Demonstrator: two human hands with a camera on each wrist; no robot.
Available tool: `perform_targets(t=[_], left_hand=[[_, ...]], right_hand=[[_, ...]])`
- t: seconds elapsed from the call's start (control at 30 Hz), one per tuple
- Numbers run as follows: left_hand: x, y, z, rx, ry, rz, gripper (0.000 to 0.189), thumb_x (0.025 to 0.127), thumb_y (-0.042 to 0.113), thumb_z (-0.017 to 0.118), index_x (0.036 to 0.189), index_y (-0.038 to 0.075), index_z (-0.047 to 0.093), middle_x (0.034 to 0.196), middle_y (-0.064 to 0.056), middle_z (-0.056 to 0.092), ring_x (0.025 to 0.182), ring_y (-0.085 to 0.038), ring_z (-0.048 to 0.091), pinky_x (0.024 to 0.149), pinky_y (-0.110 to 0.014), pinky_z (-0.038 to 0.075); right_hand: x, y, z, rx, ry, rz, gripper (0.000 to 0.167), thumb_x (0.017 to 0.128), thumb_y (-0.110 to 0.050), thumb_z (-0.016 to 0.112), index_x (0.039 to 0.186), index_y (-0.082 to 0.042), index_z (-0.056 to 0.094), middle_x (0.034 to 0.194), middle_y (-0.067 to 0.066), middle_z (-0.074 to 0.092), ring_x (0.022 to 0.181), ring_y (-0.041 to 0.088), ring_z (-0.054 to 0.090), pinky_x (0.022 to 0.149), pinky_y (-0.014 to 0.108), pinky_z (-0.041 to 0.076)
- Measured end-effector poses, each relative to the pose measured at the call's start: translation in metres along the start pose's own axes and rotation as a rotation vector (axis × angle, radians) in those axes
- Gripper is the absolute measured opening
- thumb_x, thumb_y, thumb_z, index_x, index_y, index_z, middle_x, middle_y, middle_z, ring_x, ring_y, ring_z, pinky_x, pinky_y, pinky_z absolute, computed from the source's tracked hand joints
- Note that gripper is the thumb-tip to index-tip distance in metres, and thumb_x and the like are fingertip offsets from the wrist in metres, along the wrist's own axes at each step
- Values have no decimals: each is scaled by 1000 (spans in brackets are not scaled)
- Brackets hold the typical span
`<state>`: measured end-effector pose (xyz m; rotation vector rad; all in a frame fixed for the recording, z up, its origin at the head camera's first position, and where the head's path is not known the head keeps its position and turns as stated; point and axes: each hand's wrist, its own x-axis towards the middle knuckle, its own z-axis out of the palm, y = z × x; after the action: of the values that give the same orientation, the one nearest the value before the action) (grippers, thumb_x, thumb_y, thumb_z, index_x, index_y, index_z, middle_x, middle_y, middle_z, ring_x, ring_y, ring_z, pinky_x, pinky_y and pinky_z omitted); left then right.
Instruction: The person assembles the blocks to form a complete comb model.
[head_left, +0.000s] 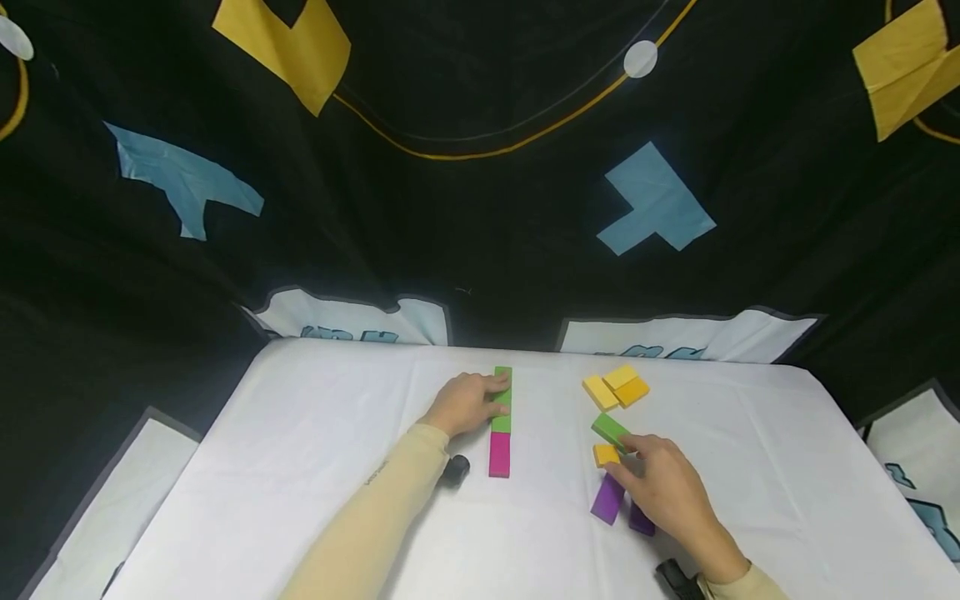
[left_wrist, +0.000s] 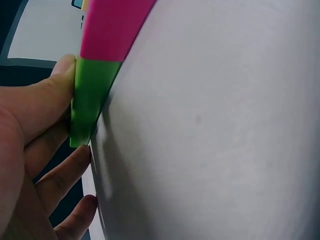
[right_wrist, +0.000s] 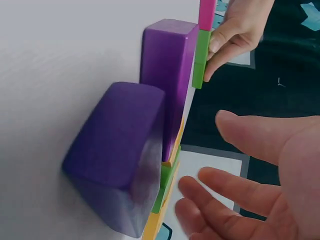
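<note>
On the white table, a pink block [head_left: 499, 455] and green blocks [head_left: 501, 423] lie end to end in a straight row. My left hand [head_left: 467, 402] rests its thumb and fingers on the green part, partly covering it. At the right, my right hand [head_left: 663, 483] reaches over a loose green block [head_left: 609, 427], its fingertips at the near end; contact is hard to tell. A small orange block [head_left: 604, 455] lies by its thumb. Two purple blocks [right_wrist: 117, 135] sit below that hand, one partly hidden in the head view. The right wrist view shows its fingers spread with nothing between.
Behind the loose green block, yellow blocks [head_left: 600, 392] and an orange-yellow block [head_left: 632, 392] form a small cluster. A black cloth [head_left: 480, 250] with blue and yellow patches hangs behind the table [head_left: 337, 433]. White cloth pieces [head_left: 637, 333] border the far edge.
</note>
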<state>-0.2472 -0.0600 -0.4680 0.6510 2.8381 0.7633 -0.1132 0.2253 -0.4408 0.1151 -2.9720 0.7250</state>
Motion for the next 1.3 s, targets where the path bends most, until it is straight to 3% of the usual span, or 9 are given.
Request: perform_targets(t=[0.27, 0.5, 0.67, 0.8, 1.03, 1.3], left_hand=[[0, 0, -1, 9, -8, 12, 50, 91, 33, 75, 138, 20, 63, 145, 8, 54, 138, -27, 47, 115, -40, 38], [-2, 0, -3, 6, 6, 21, 49, 91, 32, 75, 137, 18, 64, 144, 7, 55, 137, -28, 49, 114, -42, 39], [-2, 0, -2, -4, 3, 16, 50, 92, 33, 74, 138, 18, 63, 146, 7, 54, 138, -28, 48, 115, -42, 38], [-1, 1, -3, -9, 0, 17, 50, 92, 33, 75, 138, 18, 63, 146, 7, 54, 138, -28, 48, 115, -42, 38], [-2, 2, -5, 3, 4, 23, 49, 92, 32, 74, 137, 17, 64, 145, 7, 55, 137, -29, 48, 114, -43, 39], [-1, 0, -2, 2, 4, 13, 49, 92, 33, 74, 138, 18, 63, 145, 8, 54, 138, -27, 48, 115, -42, 39]], right_hand=[[5, 0, 6, -57, -50, 26, 44, 84, -27, 82, 115, 2, 72, 105, 14, 73, 101, 36, 67, 82, 54, 56], [14, -4, 13, -77, -69, 52, 44, 84, -30, 81, 111, 3, 72, 87, 6, 70, 76, 18, 61, 62, 38, 54], [20, -7, 16, -109, -64, 56, 42, 83, -27, 81, 109, 4, 72, 85, 7, 70, 70, 16, 57, 56, 33, 50], [21, -7, 17, -100, -58, 56, 41, 83, -24, 81, 112, 2, 72, 92, 9, 72, 74, 18, 59, 61, 37, 53], [19, -6, 17, -28, -22, 43, 39, 82, -20, 81, 113, 2, 72, 105, 14, 73, 96, 30, 67, 83, 51, 56], [17, -10, 20, 43, 8, 19, 39, 82, -19, 81, 114, 0, 73, 107, 13, 73, 99, 30, 66, 86, 50, 55]])
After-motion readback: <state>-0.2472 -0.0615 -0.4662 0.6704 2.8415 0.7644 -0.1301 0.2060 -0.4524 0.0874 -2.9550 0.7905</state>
